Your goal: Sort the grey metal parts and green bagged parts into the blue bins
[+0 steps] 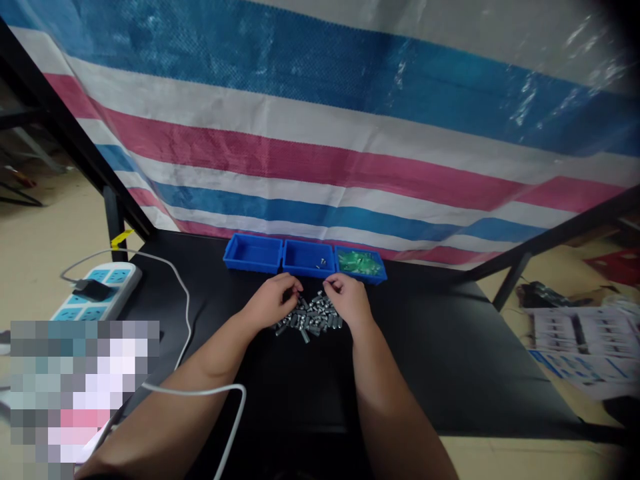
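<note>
Reaching over bolts [309,317], probably, blue trays [253,254] beyond

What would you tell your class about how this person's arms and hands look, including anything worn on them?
Both are bare: the left forearm and right forearm show no sleeves, and the left hand and right hand wear no gloves. No watch or bracelet shows on either wrist.

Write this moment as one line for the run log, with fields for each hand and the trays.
left hand: over pile of metal fasteners | right hand: over same pile | middle blue tray: few metal pieces
</note>
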Motion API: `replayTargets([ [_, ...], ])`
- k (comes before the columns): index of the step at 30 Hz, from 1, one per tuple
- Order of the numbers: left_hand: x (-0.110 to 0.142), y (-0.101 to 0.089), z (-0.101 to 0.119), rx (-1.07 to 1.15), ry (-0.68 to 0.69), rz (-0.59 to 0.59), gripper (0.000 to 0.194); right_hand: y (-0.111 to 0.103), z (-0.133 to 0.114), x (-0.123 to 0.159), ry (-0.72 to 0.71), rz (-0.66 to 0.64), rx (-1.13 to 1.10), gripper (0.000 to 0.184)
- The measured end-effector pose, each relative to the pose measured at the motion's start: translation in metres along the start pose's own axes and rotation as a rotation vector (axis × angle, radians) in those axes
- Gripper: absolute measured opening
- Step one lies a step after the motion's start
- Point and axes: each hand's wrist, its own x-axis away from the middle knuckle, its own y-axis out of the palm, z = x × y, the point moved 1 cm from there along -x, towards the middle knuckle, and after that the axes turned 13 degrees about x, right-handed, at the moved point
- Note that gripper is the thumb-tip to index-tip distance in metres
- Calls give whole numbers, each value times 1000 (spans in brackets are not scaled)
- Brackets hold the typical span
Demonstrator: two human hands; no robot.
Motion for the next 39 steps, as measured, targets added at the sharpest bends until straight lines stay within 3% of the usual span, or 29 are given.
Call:
replayTargets([
  [7,0,1,-1,0,-19,-21,18,5,0,2,61,-199,62,12],
  [12,1,2,-2,3,-22,-21,18,6,0,1,55,-217,84,7],
  [15,1,1,-2,0,-16,-23,19,5,-2,1,-17,-113,19,11],
  [22,0,0,-1,-9,-11,-35,20,1,-13,3,-19,374,-299,16],
  [26,1,1,-2,-9,-1,-39,20,5,-12,2,-36,478,-442,15],
  [28,1,1,-2,-9,1,-38,20,7,-11,1,-55,455,-485,21],
  [33,1,0,-1,-6,-2,-35,20,4,-8,-1,-85,242,-428,32],
  [39,0,-1,-1,-6,4,-14,20,-21,8,-2,33,251,-202,26],
])
